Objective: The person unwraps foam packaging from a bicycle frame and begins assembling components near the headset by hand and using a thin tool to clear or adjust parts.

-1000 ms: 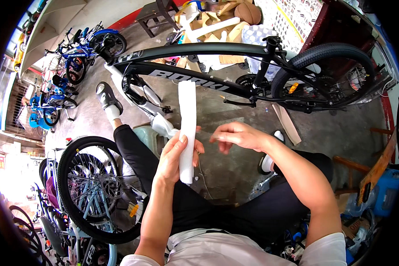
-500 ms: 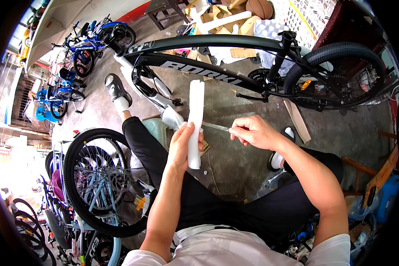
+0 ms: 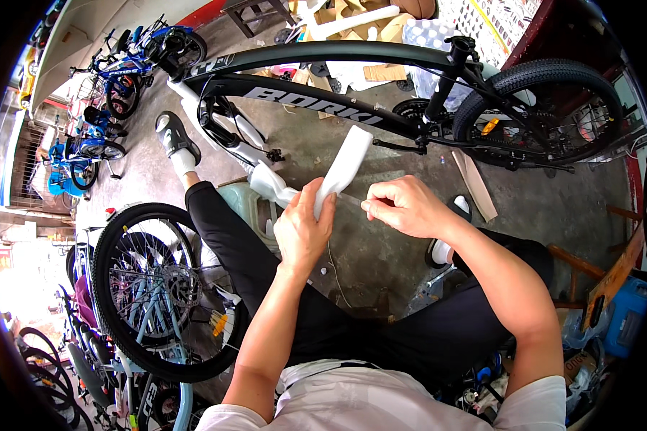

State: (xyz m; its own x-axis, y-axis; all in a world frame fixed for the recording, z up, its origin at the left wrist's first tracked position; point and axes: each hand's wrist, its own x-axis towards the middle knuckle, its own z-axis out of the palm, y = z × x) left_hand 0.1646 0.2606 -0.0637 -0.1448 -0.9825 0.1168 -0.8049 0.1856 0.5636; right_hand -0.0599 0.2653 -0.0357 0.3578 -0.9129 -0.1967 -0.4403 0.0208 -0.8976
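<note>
Grey floor (image 3: pixel 374 269), black bike (image 3: pixel 323 52) lying beyond the hands. Left hand (image 3: pixel 303 228): fingers closed round white foam (image 3: pixel 349 159), above the floor. Right hand (image 3: pixel 406 207): thumb and forefinger pinched on thin clear strip (image 3: pixel 350 200) running toward foam.

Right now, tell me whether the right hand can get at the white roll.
Likely yes: the right hand is close, the white roll juts past the left hand, and only a thin strip bridges the gap.
</note>
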